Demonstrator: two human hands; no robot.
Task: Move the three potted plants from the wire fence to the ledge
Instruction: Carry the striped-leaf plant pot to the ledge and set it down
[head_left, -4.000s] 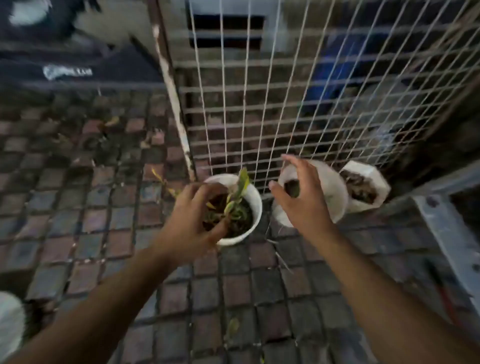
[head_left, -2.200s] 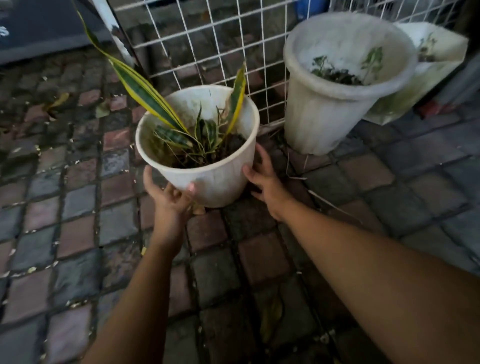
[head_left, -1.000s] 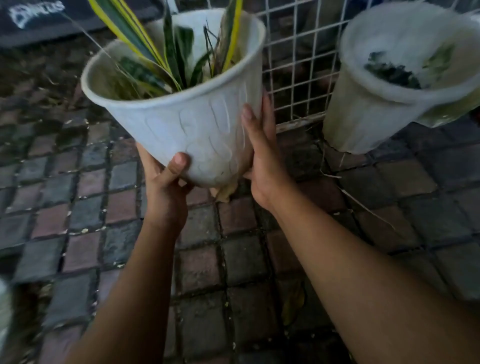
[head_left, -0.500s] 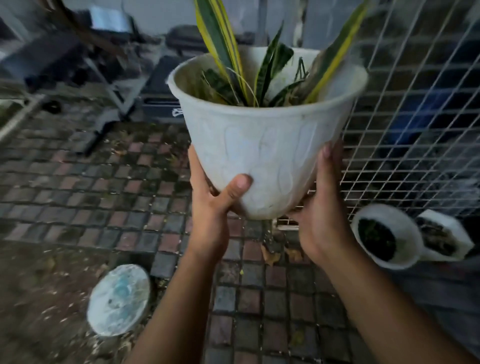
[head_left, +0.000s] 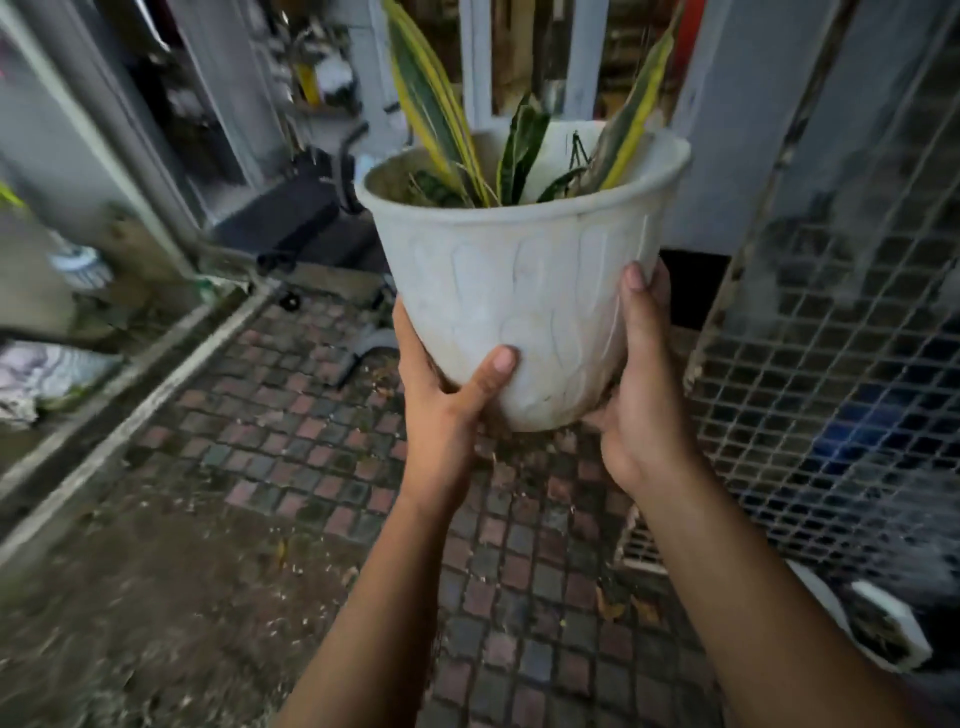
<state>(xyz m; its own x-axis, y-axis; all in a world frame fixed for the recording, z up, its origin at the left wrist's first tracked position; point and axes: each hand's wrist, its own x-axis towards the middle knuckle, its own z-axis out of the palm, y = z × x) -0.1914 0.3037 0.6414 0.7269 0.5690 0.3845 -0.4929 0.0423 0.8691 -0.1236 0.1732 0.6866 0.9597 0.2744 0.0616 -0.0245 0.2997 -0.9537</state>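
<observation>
Since half a second ago the white plastic pot (head_left: 524, 291) with its snake plant (head_left: 431, 114) has swung away from the wire fence (head_left: 831, 364), which now stands to the right of the right hand's fingers, and the view has turned toward a low concrete curb (head_left: 130, 395) well off to the left of the left hand. The left hand (head_left: 447, 410) cups the pot's base, thumb pressed across its front wall; the right hand (head_left: 641, 395) clamps the opposite side, fingers wrapped behind and out of sight. The pot hangs upright, clear of the brick paving (head_left: 322, 467) below the knuckles. This looks like the carry of the first of three plants. Another white pot (head_left: 893, 631) is cut off at the lower right; the third is not visible. Which surface is the ledge cannot be told, and the background is blurred.
</observation>
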